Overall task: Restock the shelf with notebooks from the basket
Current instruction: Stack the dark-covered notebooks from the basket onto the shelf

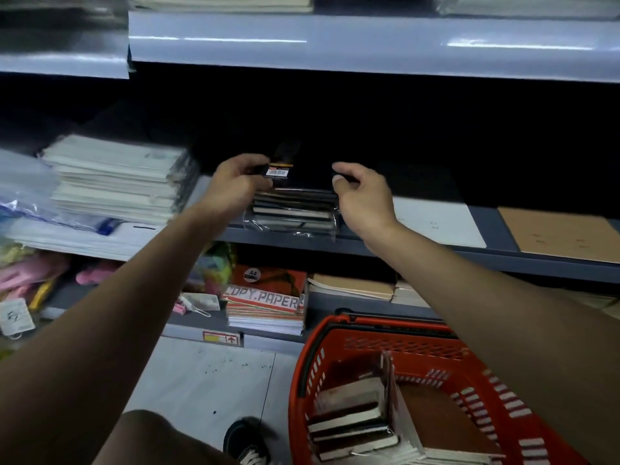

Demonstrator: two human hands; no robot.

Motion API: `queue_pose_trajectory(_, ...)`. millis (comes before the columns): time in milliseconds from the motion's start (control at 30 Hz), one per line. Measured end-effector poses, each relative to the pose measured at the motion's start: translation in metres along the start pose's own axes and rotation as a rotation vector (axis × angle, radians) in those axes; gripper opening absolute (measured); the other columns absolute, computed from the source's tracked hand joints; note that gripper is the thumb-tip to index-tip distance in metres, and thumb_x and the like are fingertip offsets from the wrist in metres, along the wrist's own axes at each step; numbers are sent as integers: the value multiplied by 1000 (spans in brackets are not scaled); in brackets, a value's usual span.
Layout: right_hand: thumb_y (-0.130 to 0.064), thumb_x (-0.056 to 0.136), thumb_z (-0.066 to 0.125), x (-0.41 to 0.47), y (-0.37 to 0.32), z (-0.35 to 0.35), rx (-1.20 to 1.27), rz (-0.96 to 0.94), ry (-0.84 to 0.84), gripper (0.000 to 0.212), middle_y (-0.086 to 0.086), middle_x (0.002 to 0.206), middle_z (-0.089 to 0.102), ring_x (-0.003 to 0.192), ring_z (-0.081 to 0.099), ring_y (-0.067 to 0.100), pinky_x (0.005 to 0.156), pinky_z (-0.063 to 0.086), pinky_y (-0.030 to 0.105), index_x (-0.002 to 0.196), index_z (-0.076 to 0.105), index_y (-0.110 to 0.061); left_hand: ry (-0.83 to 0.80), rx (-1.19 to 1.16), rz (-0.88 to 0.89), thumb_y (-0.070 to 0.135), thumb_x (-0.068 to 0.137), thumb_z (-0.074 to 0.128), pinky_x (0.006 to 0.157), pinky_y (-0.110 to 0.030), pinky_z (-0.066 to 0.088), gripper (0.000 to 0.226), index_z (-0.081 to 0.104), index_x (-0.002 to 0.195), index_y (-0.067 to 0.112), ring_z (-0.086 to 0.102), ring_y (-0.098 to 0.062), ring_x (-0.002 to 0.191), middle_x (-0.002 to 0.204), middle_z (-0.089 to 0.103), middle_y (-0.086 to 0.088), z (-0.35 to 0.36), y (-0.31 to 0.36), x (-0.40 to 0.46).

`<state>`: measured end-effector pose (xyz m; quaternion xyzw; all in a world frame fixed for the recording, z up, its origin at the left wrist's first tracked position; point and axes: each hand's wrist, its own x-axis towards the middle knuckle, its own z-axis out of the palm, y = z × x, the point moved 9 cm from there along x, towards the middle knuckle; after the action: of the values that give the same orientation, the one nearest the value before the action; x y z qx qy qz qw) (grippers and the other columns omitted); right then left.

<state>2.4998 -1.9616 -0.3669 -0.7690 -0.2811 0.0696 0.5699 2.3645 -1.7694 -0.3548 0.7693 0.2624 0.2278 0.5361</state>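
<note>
Both my hands hold a black notebook (302, 171) with a barcode label, flat just above a stack of wrapped black notebooks (295, 211) on the middle shelf (369, 245). My left hand (235, 182) grips its left edge near the label. My right hand (362, 193) pinches its right edge. Whether it rests on the stack I cannot tell. The red basket (335, 333) stands on the floor at lower right, with several dark and brown notebooks (355, 421) inside.
A tall stack of white pads (114, 179) sits left of the black stack. A white sheet (436, 221) and a brown notebook (563, 233) lie to the right. Copy paper packs (268, 302) fill the lower shelf. An upper shelf edge (369, 45) overhangs.
</note>
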Motion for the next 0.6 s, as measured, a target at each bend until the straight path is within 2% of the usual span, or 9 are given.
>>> queue_pose_trajectory(33, -28, 106, 56, 0, 2, 2, -14, -9, -15, 34, 4, 129, 62, 96, 63, 12, 82, 50, 21, 138, 64, -26, 1, 2, -5, 5, 92, 67, 77, -10, 53, 46, 62, 137, 14, 67, -11, 107, 118, 69, 2, 0, -5, 0)
queue_pose_trajectory(67, -29, 105, 56, -1, 2, 3, -31, -23, -19, 35, 1, 132, 60, 104, 62, 11, 88, 49, 20, 139, 64, -26, -2, -4, 6, 7, 95, 65, 75, -8, 52, 45, 62, 139, 14, 67, -8, 104, 118, 70, 4, 0, -9, 0)
queue_pose_trajectory(133, -31, 102, 62, -3, 1, 3, -32, -47, -19, 39, -6, 136, 56, 119, 57, 10, 98, 45, 17, 141, 63, -25, -37, -10, 41, 12, 95, 69, 88, -11, 53, 50, 58, 144, 15, 68, -3, 109, 125, 70, 4, 1, -13, -3)
queue_pose_trajectory(233, -32, 94, 73, -6, 0, 6, -42, -74, -25, 52, -8, 138, 53, 124, 52, 8, 100, 41, 14, 144, 60, -25, -95, 58, 104, 16, 88, 80, 96, -21, 54, 68, 51, 149, 19, 68, -4, 115, 131, 68, 5, 4, -13, -10)
queue_pose_trajectory(333, -33, 94, 73, -6, 2, 8, -91, -103, -19, 57, -5, 143, 52, 130, 51, 14, 112, 45, 31, 148, 55, -25, -62, 160, 151, 25, 85, 84, 106, -33, 52, 73, 51, 150, 22, 65, -4, 120, 133, 67, 7, 3, -10, -9)
queue_pose_trajectory(400, -35, 96, 71, -6, 3, 9, -111, -113, -23, 59, -4, 147, 52, 136, 48, 17, 115, 43, 39, 151, 52, -25, -29, 191, 168, 27, 84, 85, 109, -35, 51, 72, 53, 148, 23, 64, -4, 122, 133, 67, 7, 2, -8, -8)
queue_pose_trajectory(500, -36, 98, 69, -7, 4, 9, -142, -113, -27, 60, -4, 151, 50, 140, 45, 19, 118, 41, 42, 154, 49, -24, 14, 243, 195, 24, 84, 85, 109, -31, 50, 70, 54, 147, 19, 63, -3, 121, 131, 68, 5, 3, -4, -9)
queue_pose_trajectory(600, -36, 99, 68, -8, 3, 8, -166, -114, -25, 60, -3, 153, 50, 141, 45, 20, 118, 40, 42, 154, 48, -23, 81, 310, 212, 32, 82, 86, 107, -34, 52, 67, 58, 142, 24, 64, -2, 119, 128, 70, 8, -1, -1, -10)
